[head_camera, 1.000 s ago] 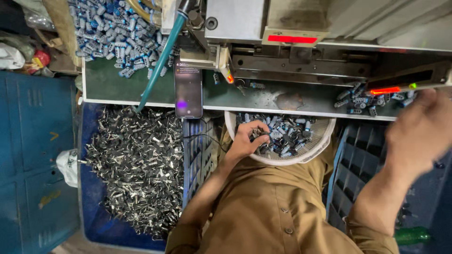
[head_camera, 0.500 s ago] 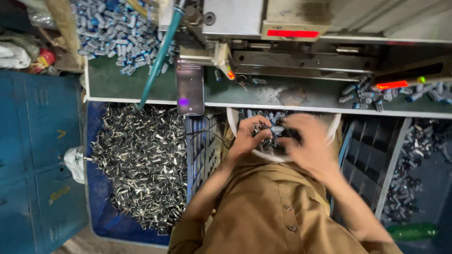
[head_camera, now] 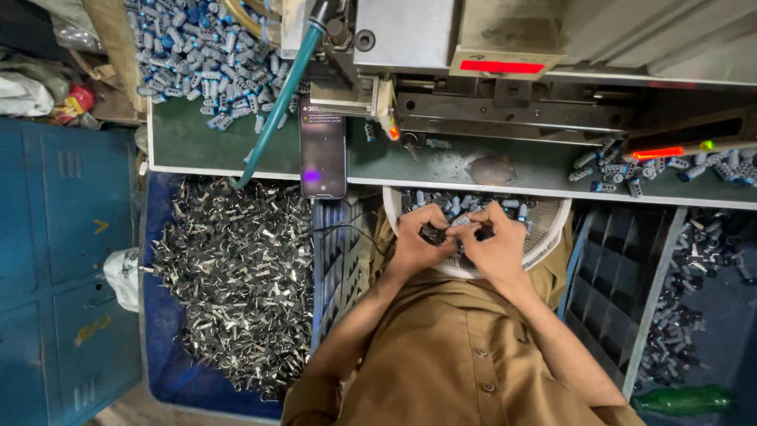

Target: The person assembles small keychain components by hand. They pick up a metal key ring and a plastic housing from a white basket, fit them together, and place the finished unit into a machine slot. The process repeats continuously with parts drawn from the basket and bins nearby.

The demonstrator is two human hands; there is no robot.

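Both hands meet over a white round bowl (head_camera: pixel 552 237) on my lap, filled with small grey-blue cylindrical parts (head_camera: pixel 441 203). My left hand (head_camera: pixel 416 241) is closed on a small dark part (head_camera: pixel 432 233). My right hand (head_camera: pixel 495 246) touches it from the right, fingers curled around small parts. I wear a tan buttoned shirt (head_camera: pixel 465 355).
A green machine bench (head_camera: pixel 197 146) carries a heap of grey-blue parts (head_camera: pixel 189 59), a phone (head_camera: pixel 322 154) and a teal hose (head_camera: pixel 276 102). More parts lie at the bench's right (head_camera: pixel 646 167). A blue tub of shiny metal pieces (head_camera: pixel 236 276) stands left, dark crates (head_camera: pixel 623 292) right, a green bottle (head_camera: pixel 682 400) below.
My right hand came down from the bench's right side to the bowl and joined my left hand. The left hand stayed at the bowl.
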